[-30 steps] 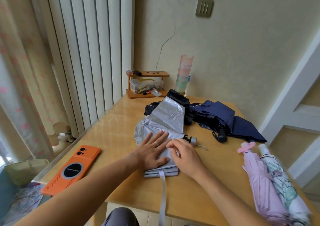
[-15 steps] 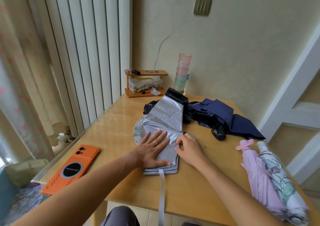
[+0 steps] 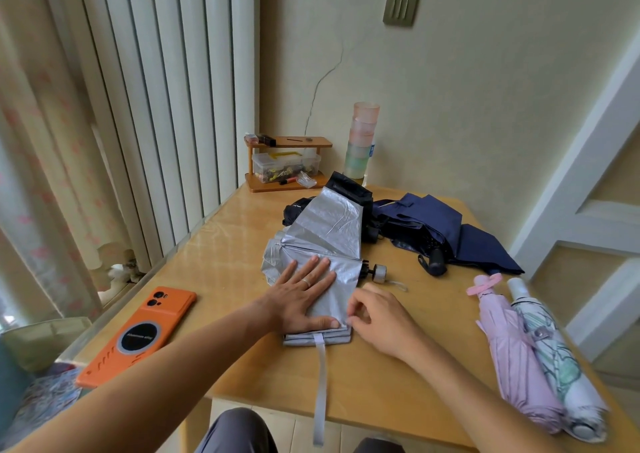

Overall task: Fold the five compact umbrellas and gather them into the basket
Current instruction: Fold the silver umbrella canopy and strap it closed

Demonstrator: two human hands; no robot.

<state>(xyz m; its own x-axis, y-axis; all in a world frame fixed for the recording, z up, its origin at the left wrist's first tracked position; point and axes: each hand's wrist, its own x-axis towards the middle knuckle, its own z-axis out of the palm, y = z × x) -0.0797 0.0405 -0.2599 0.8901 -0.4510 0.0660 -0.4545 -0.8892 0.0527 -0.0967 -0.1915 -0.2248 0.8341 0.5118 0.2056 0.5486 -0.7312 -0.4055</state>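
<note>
Right hand (image 3: 381, 317): its grip pinches the folded cloth at the near right edge of the silver umbrella (image 3: 325, 230). The left hand (image 3: 301, 296) lies spread flat on the cloth just beside it. The umbrella sits mid-frame on the surface (image 3: 398, 376), its long axis running left to right, handle (image 3: 380, 273) pointing right. Half a second ago the right hand was higher, hiding the handle. The cloth is crinkled silver with a black underside showing at the top, and a strap (image 3: 320, 383) hangs over the surface's near edge.
</note>
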